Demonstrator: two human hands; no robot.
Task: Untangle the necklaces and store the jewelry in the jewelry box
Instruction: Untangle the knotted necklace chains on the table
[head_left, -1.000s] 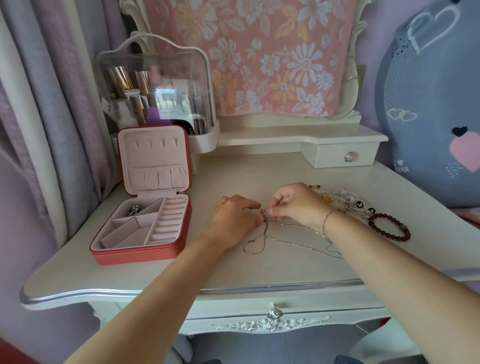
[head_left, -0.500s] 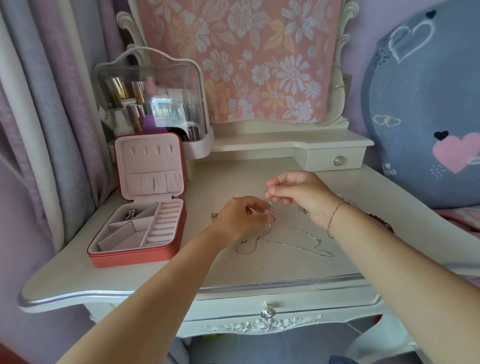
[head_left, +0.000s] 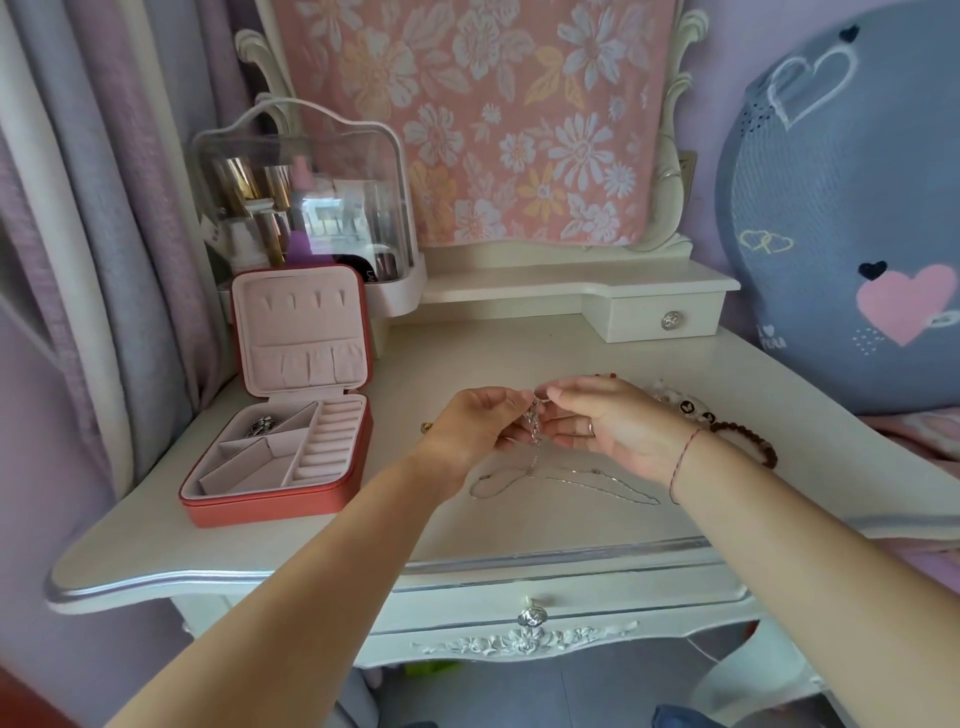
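Jewelry box (head_left: 270, 506) open, silver jewelry (head_left: 264, 427) inside

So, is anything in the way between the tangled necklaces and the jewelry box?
Nothing visible blocks it. The left hand and right hand pinch the necklaces above the table; only a small gold piece lies between them and the open jewelry box.

The open red square jewelry box (head_left: 280, 467) sits on the left of the white wooden surface (head_left: 467, 353), with the clear plastic cosmetics case (head_left: 301, 197) just behind it. The tangled silver chain necklaces (head_left: 534, 428) are at the middle, trailing onto the surface. The dark round-bead bracelet (head_left: 748, 441) lies to their right, in front of the small white drawer (head_left: 670, 319).
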